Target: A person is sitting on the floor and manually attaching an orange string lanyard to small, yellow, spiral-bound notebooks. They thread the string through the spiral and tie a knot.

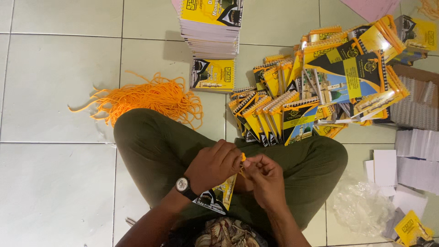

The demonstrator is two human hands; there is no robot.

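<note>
Both hands pinched an orange cord: left hand (215, 165) held the booklet (218, 196), right hand (265, 179) the cord's (243, 158) end. Finished booklets (292, 110) lay at one o'clock; a stack (210, 27) waited at twelve.

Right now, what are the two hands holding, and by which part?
Both hands, left hand and right hand, pinch an orange cord at the top edge of a yellow booklet.

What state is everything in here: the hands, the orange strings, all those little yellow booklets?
Left hand: pinching an orange cord.
Right hand: pinching the same cord.
Booklet in lap: hanging under the hands, closed.
Cord bundle: loose, tangled on the floor.
Booklet stack: neat, upright.
Booklet heap: jumbled, overlapping.
Plastic wrap: crumpled.
</note>
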